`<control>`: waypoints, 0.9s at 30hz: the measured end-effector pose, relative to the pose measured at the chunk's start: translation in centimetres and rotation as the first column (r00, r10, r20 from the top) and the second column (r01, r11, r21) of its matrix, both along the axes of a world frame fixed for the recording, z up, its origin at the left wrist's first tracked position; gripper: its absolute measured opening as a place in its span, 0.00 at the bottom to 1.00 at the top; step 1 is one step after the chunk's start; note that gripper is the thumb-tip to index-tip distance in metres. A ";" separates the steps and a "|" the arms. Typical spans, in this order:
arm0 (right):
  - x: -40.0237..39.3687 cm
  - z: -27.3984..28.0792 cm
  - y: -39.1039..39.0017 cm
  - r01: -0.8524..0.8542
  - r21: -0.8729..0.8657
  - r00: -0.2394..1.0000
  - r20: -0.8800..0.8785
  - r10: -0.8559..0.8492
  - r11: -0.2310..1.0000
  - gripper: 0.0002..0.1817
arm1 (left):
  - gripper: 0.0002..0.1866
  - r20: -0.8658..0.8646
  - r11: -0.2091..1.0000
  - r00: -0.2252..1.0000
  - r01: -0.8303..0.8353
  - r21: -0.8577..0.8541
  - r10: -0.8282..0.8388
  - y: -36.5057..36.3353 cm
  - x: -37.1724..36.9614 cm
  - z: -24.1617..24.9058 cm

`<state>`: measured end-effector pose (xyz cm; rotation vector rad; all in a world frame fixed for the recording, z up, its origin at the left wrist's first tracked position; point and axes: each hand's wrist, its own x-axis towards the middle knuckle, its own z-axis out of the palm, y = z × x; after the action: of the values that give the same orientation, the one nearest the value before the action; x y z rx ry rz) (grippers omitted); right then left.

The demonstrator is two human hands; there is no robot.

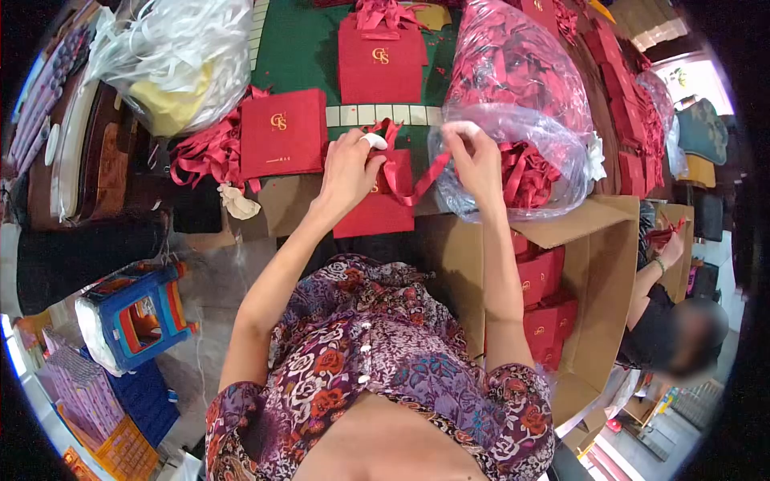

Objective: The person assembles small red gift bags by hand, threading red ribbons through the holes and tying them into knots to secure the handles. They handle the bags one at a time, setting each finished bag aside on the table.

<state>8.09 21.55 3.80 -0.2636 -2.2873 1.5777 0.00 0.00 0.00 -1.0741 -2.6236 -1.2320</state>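
A red paper bag (377, 215) with gold lettering lies at the table's near edge, below my hands. My left hand (353, 164), with a white wrap on one finger, is closed at the bag's top edge and pinches the red ribbon there. The ribbon (417, 192) loops down and across to my right hand (475, 160), whose thumb and fingers are closed on its other end. Left of my left hand lies a stack of red bags (283, 132) with ribbons. Close to my right hand is a clear plastic sack (521, 80) full of red ribbons.
More red bags (381, 68) lie on the green mat (297, 40). A sack of white ribbons (180, 60) is at the upper left. An open cardboard box (597, 297) holding red bags stands on the right. Beyond it, another person (642, 301) handles red ribbon. A blue stool (140, 321) is lower left.
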 end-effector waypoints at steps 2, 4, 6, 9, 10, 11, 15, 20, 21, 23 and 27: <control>1.8 0.5 -0.4 0.135 0.251 0.969 0.170 -0.181 0.958 0.09 | 0.11 -0.094 1.000 0.995 -0.029 0.004 0.029 -0.1 0.7 0.1; 2.4 -0.7 -0.9 0.172 0.334 0.962 0.146 -0.231 0.927 0.09 | 0.12 -0.065 0.999 0.998 -0.015 0.030 0.017 -0.4 1.3 0.3; 2.6 -1.5 -1.7 0.226 0.615 0.935 0.079 -0.344 0.756 0.10 | 0.11 -0.058 0.997 0.998 -0.018 0.079 0.023 -0.9 1.9 0.6; 2.0 -2.8 -1.9 0.239 0.693 0.941 0.007 -0.338 0.680 0.11 | 0.10 -0.007 0.992 0.996 -0.088 0.092 0.089 -1.9 2.5 0.9; 1.7 -3.2 -1.8 0.248 0.733 0.943 -0.033 -0.330 0.634 0.11 | 0.09 0.000 0.989 0.993 -0.118 0.094 0.118 -2.2 2.6 0.9; 1.6 -3.4 -1.5 0.226 0.695 0.953 -0.012 -0.304 0.683 0.09 | 0.09 -0.001 0.988 0.992 -0.123 0.090 0.124 -2.6 2.6 0.9; 2.2 -1.1 -2.7 0.208 0.501 0.961 0.058 -0.272 0.840 0.08 | 0.10 0.252 0.977 0.959 -0.164 0.136 0.126 -3.4 3.0 1.2; 2.6 1.3 -6.2 -0.009 0.429 0.995 -0.084 0.050 0.903 0.09 | 0.12 0.720 0.929 0.679 -0.157 0.335 -0.145 -2.4 3.5 1.1; 2.6 1.4 -7.1 -0.054 0.412 0.993 -0.075 0.093 0.910 0.09 | 0.12 0.810 0.890 0.536 -0.215 0.402 -0.237 -2.4 3.6 1.5; 2.7 1.2 -8.5 -0.104 0.390 0.988 -0.063 0.139 0.915 0.09 | 0.12 0.847 0.818 0.382 -0.298 0.492 -0.370 -2.6 3.8 1.5; 2.7 0.9 -9.4 -0.132 0.331 0.989 -0.025 0.149 0.934 0.09 | 0.12 0.819 0.817 0.461 -0.285 0.502 -0.342 -3.4 3.9 0.4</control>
<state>10.75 12.12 4.71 0.0257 -2.5283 1.2161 3.95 -3.42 0.41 -0.3149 -2.2658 -3.0318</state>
